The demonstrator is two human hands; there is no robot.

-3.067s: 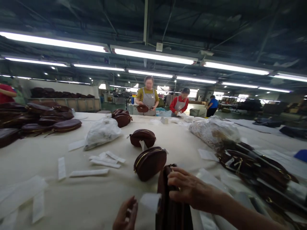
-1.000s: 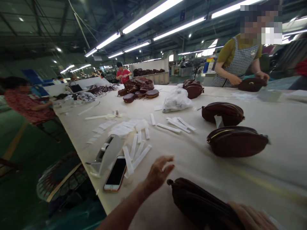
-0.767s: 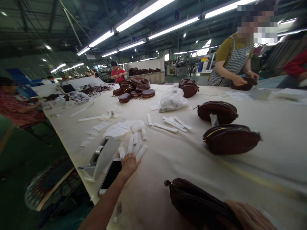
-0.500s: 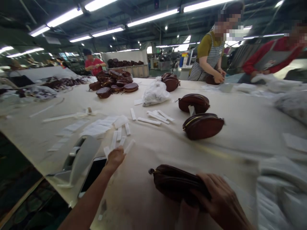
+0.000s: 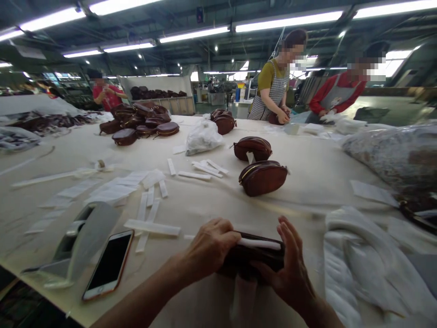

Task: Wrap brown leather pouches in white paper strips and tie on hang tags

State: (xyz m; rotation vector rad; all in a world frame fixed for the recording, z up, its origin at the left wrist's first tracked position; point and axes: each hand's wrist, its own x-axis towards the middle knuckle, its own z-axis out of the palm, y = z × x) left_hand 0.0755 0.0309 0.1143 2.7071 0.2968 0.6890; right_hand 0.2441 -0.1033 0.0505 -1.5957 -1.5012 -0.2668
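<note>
A dark brown leather zip bag (image 5: 235, 264) lies at the table's near edge between my hands, its opening facing up. My left hand (image 5: 211, 243) is closed on a white paper strip (image 5: 261, 244) that lies along the bag's opening. My right hand (image 5: 290, 269) holds the bag's right end, thumb on the near side and fingers raised behind. A white tissue piece hangs at the bag's near side. Just beyond stand two similar brown bags, one nearer (image 5: 264, 178) and one farther (image 5: 252, 148).
Left of me lie a phone (image 5: 108, 264), a tape dispenser (image 5: 99, 232) and loose white strips (image 5: 152, 227). Brown bags are piled (image 5: 143, 119) at the far left. White padded wrapping (image 5: 358, 259) lies on the right, with a large plastic bag (image 5: 392, 152) behind. Co-workers stand across the table.
My left hand reached left to the white strips and came back with one to the bag. My right hand stayed on the bag. The view turned left, then back rightward.
</note>
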